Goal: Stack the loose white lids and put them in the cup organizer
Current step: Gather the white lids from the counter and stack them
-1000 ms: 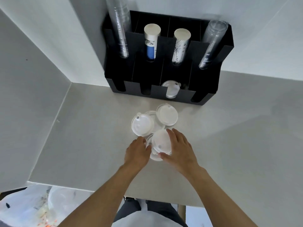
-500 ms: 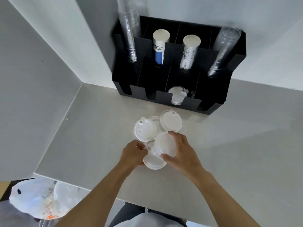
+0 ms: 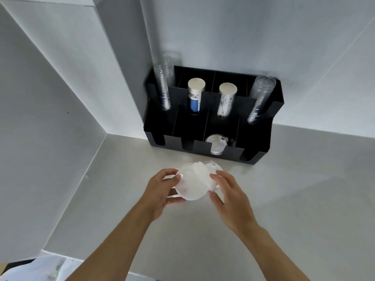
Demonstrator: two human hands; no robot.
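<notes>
A small stack of white lids [image 3: 191, 183] is lifted above the counter, blurred by motion. My left hand [image 3: 162, 188] grips its left edge with thumb on top. The fingertips of my right hand [image 3: 227, 191] press its right edge. More white lids [image 3: 213, 166] lie on the counter just behind the held ones, partly hidden. The black cup organizer [image 3: 255, 147] stands against the back wall, and a few white lids [image 3: 216, 146] sit in its third front slot.
The organizer's back slots hold two stacks of clear cups [image 3: 165, 86] at the ends and two stacks of paper cups [image 3: 195, 96] between. Walls close in on the left and behind. A plastic bag [image 3: 40, 268] lies below the counter's front edge at lower left.
Both hands have lifted lids off the counter and brought them together between them. The camera has tilted up, so the organizer sits lower in view.
</notes>
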